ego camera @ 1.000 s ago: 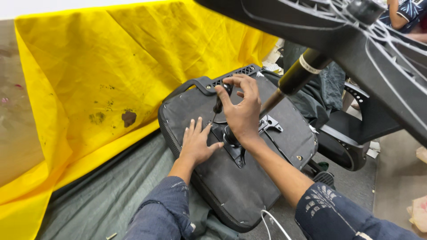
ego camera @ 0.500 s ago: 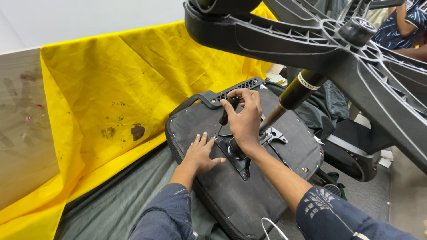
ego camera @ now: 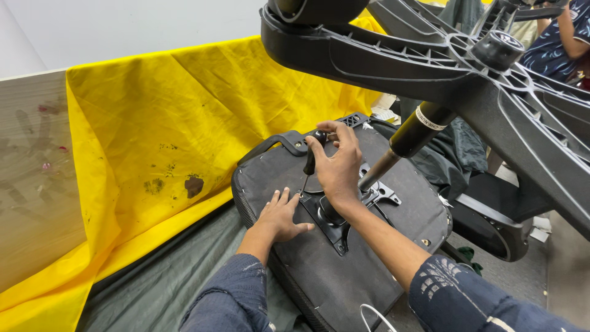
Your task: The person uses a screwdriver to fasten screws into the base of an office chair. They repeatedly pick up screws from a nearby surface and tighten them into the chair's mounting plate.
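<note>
We are driving a screwdriver (ego camera: 309, 161) into the metal plate (ego camera: 335, 215) under the upturned chair seat (ego camera: 369, 258). Right hand (ego camera: 339, 166) gripping its handle; left hand (ego camera: 279, 215) lying open, bracing the seat. Keeping the shaft upright, pressing firmly.

Bright, even indoor light, soft shadows, sharp focus, slight wide-angle stretch toward the edges.

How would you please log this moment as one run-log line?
left hand: flat on seat underside | right hand: gripping screwdriver, tip at metal plate | chair base: overhead on gas cylinder
</note>
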